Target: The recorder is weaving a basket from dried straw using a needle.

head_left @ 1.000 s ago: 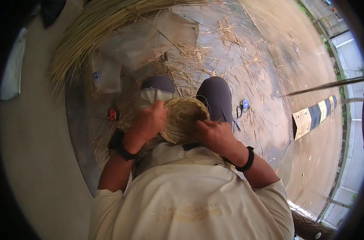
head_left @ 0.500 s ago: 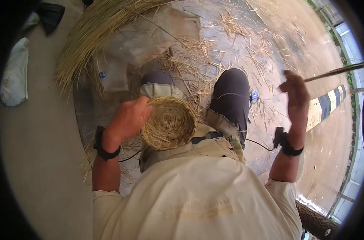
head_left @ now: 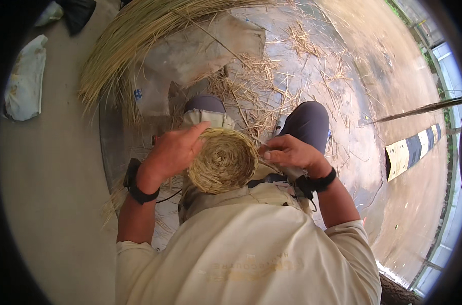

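A round, shallow basket (head_left: 222, 158) of coiled straw rests on my lap, its hollow facing up. Its left rim is gripped by my left hand (head_left: 172, 152), fingers wrapped over the edge. At the basket's right rim, my right hand (head_left: 289, 151) has its thumb and fingers pinched together. Something thin and pale seems to be between those fingertips, too small to make out. Both wrists wear black bands with small devices.
A big bundle of long dry straw (head_left: 134, 40) lies at the far left, beside a clear plastic sheet (head_left: 190, 58). Loose straw bits (head_left: 256, 86) litter the ground mat. A white sack (head_left: 26, 79) lies far left; a black-and-yellowish striped barrier (head_left: 412, 151) stands right.
My right hand has come in from the far right, where it was raised, to the basket's right rim. My left hand still holds the basket. The view has shifted slightly.
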Motion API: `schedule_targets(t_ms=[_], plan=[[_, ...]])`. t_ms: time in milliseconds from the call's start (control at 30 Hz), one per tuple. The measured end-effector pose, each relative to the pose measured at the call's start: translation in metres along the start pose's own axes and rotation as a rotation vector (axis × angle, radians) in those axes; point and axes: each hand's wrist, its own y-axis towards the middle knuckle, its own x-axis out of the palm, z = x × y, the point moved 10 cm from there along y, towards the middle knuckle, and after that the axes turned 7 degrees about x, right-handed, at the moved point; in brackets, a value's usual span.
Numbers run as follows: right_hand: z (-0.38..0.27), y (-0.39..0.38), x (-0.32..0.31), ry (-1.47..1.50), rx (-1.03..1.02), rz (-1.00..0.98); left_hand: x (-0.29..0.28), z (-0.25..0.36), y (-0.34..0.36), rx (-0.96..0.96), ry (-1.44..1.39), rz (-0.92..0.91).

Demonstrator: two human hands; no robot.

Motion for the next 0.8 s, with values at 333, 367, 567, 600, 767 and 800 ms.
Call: schedule_targets(t_ms=[333,367,567,600,767,800], plan=[[-0.062,-0.001,-0.03,0.329,-0.151,0.231,0.007,0.005,0.007,0.057,0.005,-0.049],[-0.075,0.012,-0.017,0.273,-0.217,0.209,0.006,0.007,0.005,0.056,0.016,-0.056],[-0.044,0.067,0.021,0.162,-0.006,-0.103,-0.009,0.029,0.003,0.146,0.118,0.02],[-0.035,0.059,0.018,0.183,0.035,-0.115,-0.01,0.028,0.001,0.138,0.119,0.03],[-0.013,0.012,-0.026,-0.137,-0.205,-0.041,-0.002,0.016,-0.003,0.068,0.058,-0.011],[-0.011,0.002,-0.032,-0.059,-0.037,-0.058,-0.002,0.017,-0.004,0.094,0.05,0.002]])
